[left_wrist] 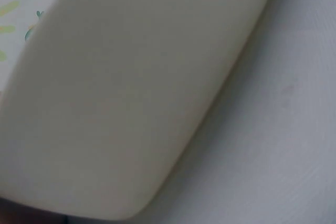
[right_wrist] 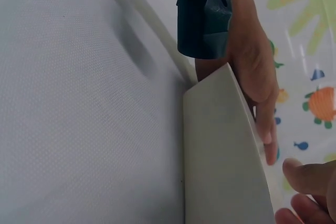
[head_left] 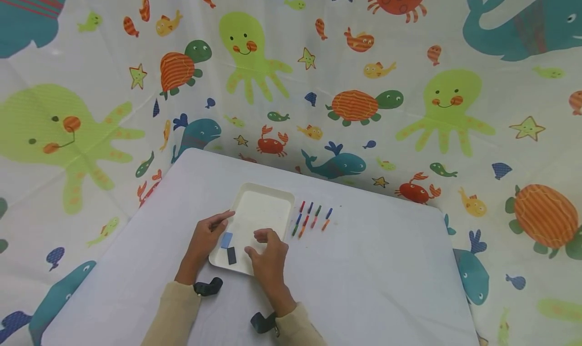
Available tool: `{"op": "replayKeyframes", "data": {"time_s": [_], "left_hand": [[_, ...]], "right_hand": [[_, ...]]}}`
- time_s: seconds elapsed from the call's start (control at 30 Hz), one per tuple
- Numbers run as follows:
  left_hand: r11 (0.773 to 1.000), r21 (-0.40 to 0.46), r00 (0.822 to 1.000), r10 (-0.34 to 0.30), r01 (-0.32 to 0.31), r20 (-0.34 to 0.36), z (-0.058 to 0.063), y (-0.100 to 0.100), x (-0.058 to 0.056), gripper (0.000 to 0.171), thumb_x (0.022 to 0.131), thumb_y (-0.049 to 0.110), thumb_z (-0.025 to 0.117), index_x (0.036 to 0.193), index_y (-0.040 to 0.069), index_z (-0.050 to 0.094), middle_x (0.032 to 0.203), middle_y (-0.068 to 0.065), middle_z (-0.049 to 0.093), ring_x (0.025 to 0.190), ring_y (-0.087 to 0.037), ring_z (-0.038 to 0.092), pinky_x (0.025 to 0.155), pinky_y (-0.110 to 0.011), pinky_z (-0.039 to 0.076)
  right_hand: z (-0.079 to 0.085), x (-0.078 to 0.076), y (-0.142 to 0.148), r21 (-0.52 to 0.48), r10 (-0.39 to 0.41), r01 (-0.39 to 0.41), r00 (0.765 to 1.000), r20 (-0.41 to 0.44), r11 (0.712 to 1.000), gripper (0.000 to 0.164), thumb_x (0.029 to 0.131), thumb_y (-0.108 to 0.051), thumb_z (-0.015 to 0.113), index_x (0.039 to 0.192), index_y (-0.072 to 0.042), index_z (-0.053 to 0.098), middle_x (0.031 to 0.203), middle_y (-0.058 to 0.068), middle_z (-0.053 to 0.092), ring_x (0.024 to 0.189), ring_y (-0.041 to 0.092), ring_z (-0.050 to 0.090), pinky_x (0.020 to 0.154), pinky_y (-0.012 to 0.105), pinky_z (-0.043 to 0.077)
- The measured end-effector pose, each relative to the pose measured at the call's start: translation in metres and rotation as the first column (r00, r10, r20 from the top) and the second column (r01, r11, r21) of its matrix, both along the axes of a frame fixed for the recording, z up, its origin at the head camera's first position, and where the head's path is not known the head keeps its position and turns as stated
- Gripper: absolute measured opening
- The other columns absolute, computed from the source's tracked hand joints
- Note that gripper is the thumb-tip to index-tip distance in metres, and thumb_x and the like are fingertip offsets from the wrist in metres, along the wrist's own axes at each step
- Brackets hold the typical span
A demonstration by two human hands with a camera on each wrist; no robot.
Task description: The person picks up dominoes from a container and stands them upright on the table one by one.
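A white rectangular tray (head_left: 263,207) lies on the white-covered table; its outer wall fills much of the left wrist view. Inside its near left corner are a light blue rectangular piece (head_left: 227,240) and a dark navy one (head_left: 232,255). My left hand (head_left: 205,237) rests at the tray's left rim, fingers extended along it; the right wrist view shows this hand (right_wrist: 257,72) just past the tray wall (right_wrist: 223,150). Over the tray's near right part hovers my right hand (head_left: 271,259), thumb and forefinger bent with a gap between them and nothing visible in it.
Right of the tray, several short coloured sticks (head_left: 305,222) in red, blue, green and orange lie in rows on the table (head_left: 377,265). A curtain (head_left: 295,73) printed with sea animals hangs behind the table. Each wrist wears a dark camera mount (head_left: 209,287).
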State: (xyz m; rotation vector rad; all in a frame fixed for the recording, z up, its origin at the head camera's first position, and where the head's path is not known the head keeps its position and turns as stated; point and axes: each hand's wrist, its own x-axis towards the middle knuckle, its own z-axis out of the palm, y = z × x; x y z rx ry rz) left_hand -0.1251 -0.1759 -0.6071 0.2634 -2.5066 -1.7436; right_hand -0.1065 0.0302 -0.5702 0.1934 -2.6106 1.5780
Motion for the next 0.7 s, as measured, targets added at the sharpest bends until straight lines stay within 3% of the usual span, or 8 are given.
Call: {"op": "replayKeyframes", "data": {"time_s": [0.23, 0.4, 0.7], "left_hand": [[1.0, 0.01, 1.0, -0.014, 0.014, -0.016, -0.005, -0.003, -0.015, 0.035, 0.111, 0.019, 0.058, 0.144, 0.013, 0.067, 0.159, -0.012, 0.057, 0.152, -0.035, 0.049, 0.125, -0.056, 0.04], [1.0, 0.007, 1.0, -0.017, 0.017, -0.026, -0.01, -0.005, -0.028, 0.035, 0.11, 0.018, 0.059, 0.143, 0.013, 0.068, 0.158, -0.012, 0.058, 0.152, -0.036, 0.049, 0.125, -0.056, 0.039], [1.0, 0.008, 0.999, -0.022, 0.022, -0.026, -0.016, -0.008, -0.05, 0.035, 0.11, 0.019, 0.058, 0.143, 0.015, 0.068, 0.158, -0.011, 0.058, 0.152, -0.035, 0.049, 0.125, -0.057, 0.04]], "right_hand": [[-0.01, -0.015, -0.013, 0.03, 0.017, -0.017, 1.0, 0.005, 0.999, 0.045, 0.081, -0.006, 0.093, 0.116, -0.02, 0.069, 0.111, -0.007, 0.075, 0.102, 0.008, 0.072, 0.106, 0.037, 0.057], [-0.016, -0.025, -0.022, 0.054, 0.056, -0.055, 0.998, -0.001, 0.997, 0.047, 0.079, -0.006, 0.094, 0.116, -0.02, 0.069, 0.109, -0.008, 0.075, 0.099, 0.007, 0.073, 0.106, 0.039, 0.047], [-0.022, -0.046, -0.036, 0.143, 0.109, -0.104, 0.994, -0.029, 0.984, 0.046, 0.077, -0.009, 0.095, 0.113, -0.018, 0.069, 0.105, -0.005, 0.076, 0.095, 0.01, 0.072, 0.096, 0.037, 0.045]]}}
